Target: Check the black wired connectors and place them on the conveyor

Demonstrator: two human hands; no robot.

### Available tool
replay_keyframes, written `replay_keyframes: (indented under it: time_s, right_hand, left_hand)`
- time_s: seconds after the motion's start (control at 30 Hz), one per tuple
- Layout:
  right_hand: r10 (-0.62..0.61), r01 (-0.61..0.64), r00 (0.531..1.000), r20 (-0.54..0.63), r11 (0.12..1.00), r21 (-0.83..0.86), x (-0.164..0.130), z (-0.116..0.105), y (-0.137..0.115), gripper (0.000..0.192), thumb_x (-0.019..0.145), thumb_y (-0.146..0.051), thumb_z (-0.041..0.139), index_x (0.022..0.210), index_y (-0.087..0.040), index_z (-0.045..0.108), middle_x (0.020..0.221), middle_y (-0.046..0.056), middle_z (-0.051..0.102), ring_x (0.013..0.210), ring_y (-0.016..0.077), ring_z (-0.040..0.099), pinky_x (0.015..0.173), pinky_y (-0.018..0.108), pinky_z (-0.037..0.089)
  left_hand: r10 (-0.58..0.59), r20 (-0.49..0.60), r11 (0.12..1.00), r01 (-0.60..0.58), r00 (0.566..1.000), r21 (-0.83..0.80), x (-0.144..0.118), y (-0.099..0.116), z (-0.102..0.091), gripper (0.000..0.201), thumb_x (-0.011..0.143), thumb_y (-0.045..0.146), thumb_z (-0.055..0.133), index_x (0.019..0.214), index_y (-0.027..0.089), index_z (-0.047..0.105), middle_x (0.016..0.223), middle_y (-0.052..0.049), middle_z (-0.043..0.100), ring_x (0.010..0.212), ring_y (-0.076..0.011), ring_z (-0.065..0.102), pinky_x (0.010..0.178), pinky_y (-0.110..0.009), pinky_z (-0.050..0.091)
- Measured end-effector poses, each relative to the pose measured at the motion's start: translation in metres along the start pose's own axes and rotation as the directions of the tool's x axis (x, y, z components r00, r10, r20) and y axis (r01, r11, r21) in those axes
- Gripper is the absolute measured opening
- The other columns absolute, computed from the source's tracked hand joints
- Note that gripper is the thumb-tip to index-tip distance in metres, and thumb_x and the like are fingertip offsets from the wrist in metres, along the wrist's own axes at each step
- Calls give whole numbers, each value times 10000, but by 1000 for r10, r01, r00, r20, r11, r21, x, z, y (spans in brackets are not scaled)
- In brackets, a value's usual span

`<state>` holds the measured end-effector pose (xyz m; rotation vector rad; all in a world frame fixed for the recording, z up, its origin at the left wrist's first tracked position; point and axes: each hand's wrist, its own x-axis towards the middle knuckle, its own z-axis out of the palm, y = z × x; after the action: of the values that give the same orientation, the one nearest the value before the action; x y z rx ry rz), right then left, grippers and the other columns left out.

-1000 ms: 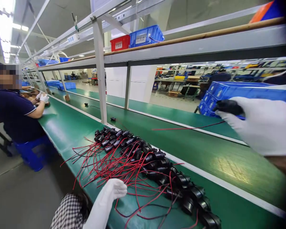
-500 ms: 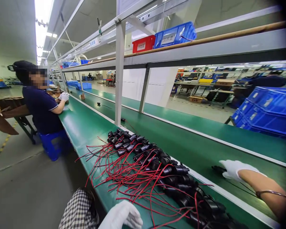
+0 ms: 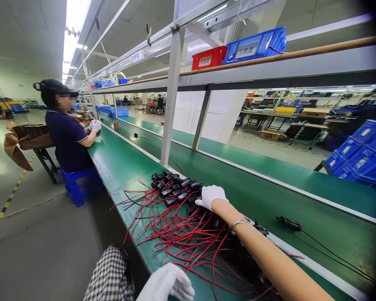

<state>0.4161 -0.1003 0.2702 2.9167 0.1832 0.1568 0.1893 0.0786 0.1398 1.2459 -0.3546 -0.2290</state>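
Black cylindrical parts (image 3: 175,193) lie in a long heap on the green bench, their thin red and black wires (image 3: 175,230) spread toward my side. My right hand (image 3: 213,197), in a white glove, reaches across the heap. Its fingers are bent down at a black part there; the fingertips are partly hidden. Low in the view is my left hand (image 3: 169,284), also gloved, fingers loosely curled with nothing visible in them, near the bench's front edge. One black part (image 3: 288,223) with a dark cable lies alone on the green belt to the right.
A metal post (image 3: 172,100) rises behind the heap and holds a shelf with a red bin (image 3: 208,57) and a blue bin (image 3: 255,45). Further left a co-worker (image 3: 69,133) sits at the bench. Stacked blue crates (image 3: 360,154) stand beyond the belt.
My right hand has left the black part on the belt and moved left onto the heap. The view has turned slightly right. My left hand stays low by the bench edge.
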Motion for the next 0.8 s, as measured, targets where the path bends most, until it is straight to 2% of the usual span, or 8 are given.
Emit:
replay_keyframes:
  time_s: [0.17,0.27,0.33,0.4,0.47,0.6,0.67,0.8]
  right_hand:
    - [-63,66,984,-168,998,9,-14,-10,1,291,903,-407,669,1007,-135,658,1033,80,670,975,221,632,890,426,523]
    - [-241,245,918,-316,969,-28,-43,-33,1,345,853,-315,696,1110,-94,634,1082,125,650,1023,271,601,903,456,499]
    - [-403,420,822,-403,906,-48,-73,-49,-3,390,817,-235,681,1173,-88,617,1121,145,642,1031,292,585,916,450,484]
    - [-531,569,714,-457,820,-64,-107,-58,-8,399,767,-162,665,1159,-106,623,1105,131,651,997,288,587,908,437,489]
    - [-607,675,591,-531,733,-87,-139,-60,-12,384,746,-104,630,1130,-116,613,1078,121,656,965,278,590,883,434,507]
    - [-567,767,318,-760,625,-145,-184,-45,-6,491,800,-89,572,1276,-68,458,1130,187,607,1037,302,564,856,465,535]
    - [-497,756,328,-803,648,-92,-197,-34,1,573,826,-164,609,1341,-71,375,1157,210,575,1073,314,560,863,474,546]
    - [-405,762,470,-784,634,130,-215,-18,9,609,839,-261,640,1362,-143,350,1191,198,568,1092,314,604,884,438,582]
  left_hand:
    - [23,-64,994,-16,998,105,10,32,0,675,852,770,435,910,135,657,897,-133,717,868,-281,697,862,-472,533]
    - [232,-240,912,-125,943,391,20,67,1,479,951,591,426,994,169,649,1016,-109,684,1005,-245,629,977,-449,468]
    - [387,-334,791,-124,859,599,29,87,5,365,970,459,427,1096,182,628,1147,-114,652,1118,-248,577,1042,-476,422]
    - [433,-327,736,-119,840,667,37,100,10,377,935,406,487,1207,169,595,1263,-136,611,1209,-270,532,1101,-516,371]
    - [382,-246,775,-164,891,611,41,105,18,414,889,388,564,1231,157,587,1267,-139,620,1195,-290,549,1088,-522,389]
    - [263,14,946,-261,965,193,33,99,33,401,856,441,645,1147,168,607,1151,-102,683,1092,-276,620,985,-449,484]
    - [241,127,969,-247,962,33,25,92,37,482,846,527,655,1169,172,608,1118,-108,694,1057,-269,644,964,-429,493]
    - [195,284,981,-191,939,-41,16,80,37,639,795,681,631,1176,169,650,993,-117,721,968,-288,682,922,-441,515]
